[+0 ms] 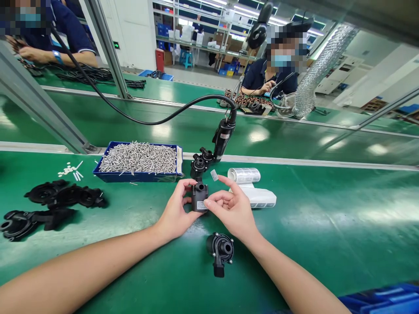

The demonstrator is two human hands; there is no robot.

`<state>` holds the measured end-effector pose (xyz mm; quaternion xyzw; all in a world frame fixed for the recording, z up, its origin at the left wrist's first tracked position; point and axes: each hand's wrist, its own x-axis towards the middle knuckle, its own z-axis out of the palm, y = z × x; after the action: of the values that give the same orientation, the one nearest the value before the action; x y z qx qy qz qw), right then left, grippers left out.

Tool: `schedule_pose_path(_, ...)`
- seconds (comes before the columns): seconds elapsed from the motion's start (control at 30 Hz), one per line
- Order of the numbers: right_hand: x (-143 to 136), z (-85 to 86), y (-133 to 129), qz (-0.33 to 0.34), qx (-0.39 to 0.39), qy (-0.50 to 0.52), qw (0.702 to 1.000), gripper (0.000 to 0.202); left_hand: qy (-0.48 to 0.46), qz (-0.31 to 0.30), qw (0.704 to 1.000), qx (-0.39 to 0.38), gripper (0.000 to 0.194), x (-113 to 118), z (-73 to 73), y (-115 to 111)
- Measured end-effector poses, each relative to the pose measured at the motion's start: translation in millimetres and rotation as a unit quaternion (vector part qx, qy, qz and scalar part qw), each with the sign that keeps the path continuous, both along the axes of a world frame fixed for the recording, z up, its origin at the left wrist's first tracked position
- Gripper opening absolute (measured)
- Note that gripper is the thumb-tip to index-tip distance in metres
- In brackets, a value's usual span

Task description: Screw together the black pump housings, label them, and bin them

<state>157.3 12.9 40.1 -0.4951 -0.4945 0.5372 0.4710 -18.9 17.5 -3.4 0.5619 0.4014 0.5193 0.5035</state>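
Observation:
My left hand (176, 211) is closed around a small black pump (200, 192), its fingers behind and its thumb along the bottom. A white printed label (200, 205) sits on the pump's near face. The thumb of my right hand (234, 211) presses at that label's right end, with the other fingers curled behind it. On the tip of my raised right index finger sticks a second small label (214, 175). Nearer to me, another black pump (221, 253) rests on the green bench. Just behind the held pump stand two more black pumps (199, 164).
A blue bin (140, 177) of screws stands at the left, near black pump parts (65, 194). A label roll (244, 175) lies at the right. An electric screwdriver (224, 138) hangs on a black cable. Two co-workers sit across the bench. Blue crates (386, 301) are at lower right.

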Motion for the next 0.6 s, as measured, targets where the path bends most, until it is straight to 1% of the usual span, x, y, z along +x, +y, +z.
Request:
schedule_pose_path(0.23, -2, -1.9, -5, -0.003, 0.095, -0.083, 0.992, 0.061, -0.014, 0.005, 1.000, -0.004, 0.054, 2, -1.5, 0)
schedule_pose_path(0.37, -2, -4.9, -3, 0.000, 0.139, -0.112, 0.984, 0.054, -0.032, 0.006, 0.999, -0.021, 0.056, 2, 0.1, 1)
schedule_pose_path(0.43, -3, -11.4, -3, 0.000, 0.145, -0.114, 0.983, 0.051, -0.037, 0.005, 0.999, -0.040, 0.059, 0, -0.5, -1)
schedule_pose_path(0.5, -6, -23.0, 0, 0.003, 0.133, -0.115, 0.984, 0.048, -0.038, 0.007, 0.997, -0.069, 0.062, -1, -4.0, -1)
schedule_pose_path(0.53, -7, -29.4, 5, 0.001, 0.126, -0.116, 0.985, 0.049, -0.037, -0.002, 0.996, -0.076, 0.065, -2, -6.4, 1)
schedule_pose_path(0.6, -8, -38.6, 19, 0.015, 0.106, -0.125, 0.986, 0.054, -0.051, 0.030, 0.996, -0.073, 0.067, -3, -8.6, 10)
